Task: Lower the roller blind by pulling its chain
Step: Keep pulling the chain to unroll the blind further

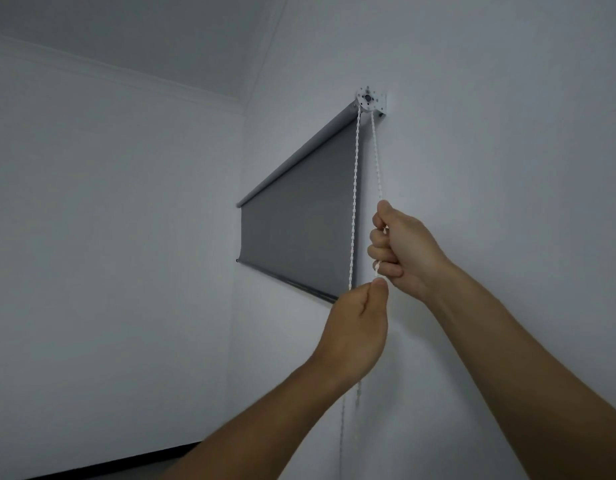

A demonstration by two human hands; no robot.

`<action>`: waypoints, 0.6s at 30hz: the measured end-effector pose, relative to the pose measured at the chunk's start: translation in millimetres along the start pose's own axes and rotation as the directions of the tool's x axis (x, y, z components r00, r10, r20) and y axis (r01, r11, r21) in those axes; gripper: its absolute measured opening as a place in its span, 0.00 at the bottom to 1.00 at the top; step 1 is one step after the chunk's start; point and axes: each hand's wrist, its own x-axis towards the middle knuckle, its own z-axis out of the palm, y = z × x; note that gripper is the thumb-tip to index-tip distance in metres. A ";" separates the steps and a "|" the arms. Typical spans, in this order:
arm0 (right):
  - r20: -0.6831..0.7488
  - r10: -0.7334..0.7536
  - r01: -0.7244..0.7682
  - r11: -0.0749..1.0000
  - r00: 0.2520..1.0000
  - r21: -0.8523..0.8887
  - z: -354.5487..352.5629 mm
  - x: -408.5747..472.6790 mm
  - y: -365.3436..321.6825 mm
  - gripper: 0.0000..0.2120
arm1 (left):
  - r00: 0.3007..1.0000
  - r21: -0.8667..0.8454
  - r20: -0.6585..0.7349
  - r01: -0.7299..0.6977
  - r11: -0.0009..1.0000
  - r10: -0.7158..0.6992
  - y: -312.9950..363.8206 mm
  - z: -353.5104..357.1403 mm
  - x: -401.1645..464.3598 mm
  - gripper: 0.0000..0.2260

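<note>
A grey roller blind [299, 230] hangs on the white wall, its bottom bar [292, 282] partway down. A white bead chain [355, 188] loops over the round clutch bracket [368, 99] at the blind's upper right end. Two strands run down from it. My right hand [400, 251] is fisted around the right strand [377, 161], close to the wall. Just below it, my left hand [355, 327] pinches the same strand between thumb and fingers. The left strand passes behind my left hand and continues down below it.
White walls meet in a corner [242, 168] left of the blind, under a sloped grey ceiling [143, 36]. A dark strip [119, 462] runs along the bottom left. The loose chain [358, 410] hangs down the wall beneath my hands.
</note>
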 end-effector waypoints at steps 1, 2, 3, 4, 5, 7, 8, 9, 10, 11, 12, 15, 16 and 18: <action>-0.005 -0.013 0.013 1.000 1.000 0.003 -0.7 -1.3 4.1 0.16 | 1.000 -0.027 0.003 0.030 0.999 -0.030 -0.8 -1.4 0.3 0.20; -0.006 -0.024 0.024 1.000 1.000 0.007 -1.7 -3.2 7.1 0.15 | 0.998 -0.048 0.006 0.059 0.997 -0.058 -1.4 -3.2 1.1 0.19; -0.004 -0.033 0.033 0.999 0.999 0.005 -2.9 -5.6 10.0 0.14 | 0.996 -0.060 0.005 0.086 0.994 -0.086 -1.8 -4.7 2.5 0.19; -0.003 -0.042 0.042 0.999 0.999 -0.001 -4.0 -8.6 12.7 0.14 | 0.993 -0.065 0.001 0.114 0.991 -0.114 -1.9 -6.5 5.0 0.19; -0.001 -0.051 0.051 0.999 0.999 -0.009 -5.1 -12.1 15.1 0.14 | 0.990 -0.073 -0.003 0.143 0.987 -0.144 -1.3 -8.3 8.8 0.19; 0.007 -0.067 0.067 0.997 0.998 -0.024 -6.9 -21.0 19.1 0.15 | 0.978 -0.114 -0.005 0.206 0.972 -0.208 1.1 -12.7 18.4 0.21; 0.014 -0.073 0.073 0.997 0.997 -0.034 -7.5 -26.0 21.0 0.15 | 0.972 -0.140 0.001 0.231 0.963 -0.234 3.0 -14.7 23.8 0.21; 0.020 -0.078 0.078 0.996 0.997 -0.047 -7.8 -31.4 23.1 0.16 | 0.968 -0.162 0.007 0.250 0.954 -0.252 5.6 -16.3 29.1 0.21; 0.025 -0.084 0.086 0.995 0.996 -0.059 -7.4 -37.2 26.0 0.18 | 0.963 -0.182 0.013 0.267 0.946 -0.269 9.0 -17.2 34.2 0.22; 0.029 -0.092 0.093 0.993 0.995 -0.065 -6.4 -43.1 29.5 0.21 | 0.958 -0.202 0.017 0.282 0.938 -0.285 12.7 -17.7 39.3 0.22; 0.030 -0.097 0.099 0.993 0.995 -0.065 -5.1 -49.0 33.3 0.24 | 0.954 -0.221 0.019 0.295 0.930 -0.298 16.1 -18.3 44.5 0.23; 0.023 -0.093 0.094 0.994 0.995 -0.046 -3.2 -65.2 42.2 0.26 | 0.954 -0.253 0.047 0.298 0.920 -0.296 27.1 -18.6 57.8 0.23; 0.023 -0.083 0.084 0.995 0.996 -0.050 -3.7 -69.2 44.5 0.23 | 0.954 -0.266 0.066 0.298 0.917 -0.291 31.4 -19.1 61.4 0.22; 0.036 -0.055 0.058 0.995 0.998 -0.085 -3.2 -76.4 49.9 0.20 | 0.948 -0.303 0.114 0.317 0.899 -0.296 40.5 -19.8 68.4 0.21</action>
